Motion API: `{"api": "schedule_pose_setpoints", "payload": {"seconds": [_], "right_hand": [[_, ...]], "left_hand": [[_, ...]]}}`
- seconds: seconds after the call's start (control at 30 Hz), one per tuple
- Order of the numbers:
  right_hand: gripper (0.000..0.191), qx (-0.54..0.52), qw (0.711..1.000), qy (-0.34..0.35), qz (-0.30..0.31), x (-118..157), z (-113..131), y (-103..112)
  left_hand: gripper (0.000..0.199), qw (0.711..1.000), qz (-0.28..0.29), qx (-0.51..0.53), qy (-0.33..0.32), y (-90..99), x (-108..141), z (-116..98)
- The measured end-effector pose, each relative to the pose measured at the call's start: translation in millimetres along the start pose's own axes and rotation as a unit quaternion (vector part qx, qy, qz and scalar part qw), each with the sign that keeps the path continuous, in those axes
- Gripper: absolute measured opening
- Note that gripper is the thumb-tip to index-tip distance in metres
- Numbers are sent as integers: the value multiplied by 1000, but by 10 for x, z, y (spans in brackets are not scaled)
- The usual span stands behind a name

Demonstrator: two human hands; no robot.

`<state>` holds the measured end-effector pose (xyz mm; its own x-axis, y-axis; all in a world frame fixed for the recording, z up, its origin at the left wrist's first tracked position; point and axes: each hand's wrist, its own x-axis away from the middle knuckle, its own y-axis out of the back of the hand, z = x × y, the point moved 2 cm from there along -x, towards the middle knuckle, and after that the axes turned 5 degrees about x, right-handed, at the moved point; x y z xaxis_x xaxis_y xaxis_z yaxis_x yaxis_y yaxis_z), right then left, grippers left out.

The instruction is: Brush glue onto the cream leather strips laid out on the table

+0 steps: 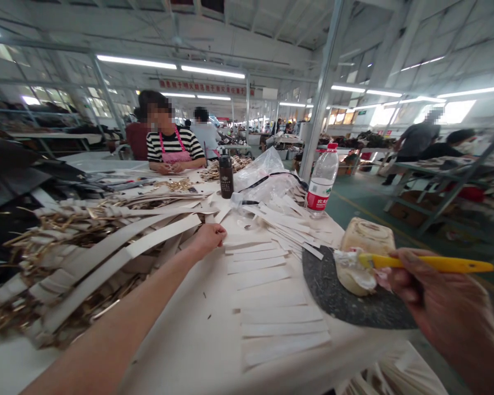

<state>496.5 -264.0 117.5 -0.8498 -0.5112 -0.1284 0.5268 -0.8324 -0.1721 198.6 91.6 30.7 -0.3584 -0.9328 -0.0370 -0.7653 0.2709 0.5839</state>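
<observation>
Fingers [399, 274] of the right hand [444, 307] clamped round a yellow-handled brush [428, 264]; brush held level, its bristle end dipped at the mouth of a cream-coloured glue pot [364, 252]. Pot sits tilted on a dark round pad [333, 299] at the right edge of the desk [189, 340].

Left hand [209, 237] stretched forward across the desk, fingers curled together on the end of a pale strap [160, 235] from the heap. Cannot tell if it grips or only presses.

Between the two hands: a column of white strips [271, 299] laid flat side by side, running from near the left hand down toward the near edge. More loose strips fanned just beyond the pad.

Left of the arm: a big pile of pale straps with gold buckles [61, 236], tangled.

Further back on the desk: clear plastic bag [263, 170], dark flask [226, 176], water bottle [323, 178] with red cap and label, upright near the right edge.

Far end: a seated person in a striped top [170, 145] with hands on the desk. Others at benches to the right, well apart.
</observation>
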Motion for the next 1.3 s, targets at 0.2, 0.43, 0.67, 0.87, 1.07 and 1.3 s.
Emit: {"api": "schedule_pose_setpoints", "payload": {"seconds": [0.2,0.43,0.67,0.87,1.07,1.3], "right_hand": [[51,2,997,15,76,-103,55,-449],[54,81,969,59,224,-320,-57,-1328],[48,163,929,106,316,-531,-546,-2371],[30,254,875,165,378,-536,-940,-2926],[28,338,803,235,431,-402,-1065,-3198],[31,434,722,292,452,-335,-1048,-3339]], "left_hand": [[10,998,5,-65,-1,-149,-61,58],[18,990,-12,-119,-72,-171,-13,110],[39,974,-79,-152,-151,-61,286,229],[36,965,-48,-172,-191,-109,459,310],[27,961,-34,-185,-201,-124,431,298],[29,958,-29,-205,-198,-127,411,304]]}}
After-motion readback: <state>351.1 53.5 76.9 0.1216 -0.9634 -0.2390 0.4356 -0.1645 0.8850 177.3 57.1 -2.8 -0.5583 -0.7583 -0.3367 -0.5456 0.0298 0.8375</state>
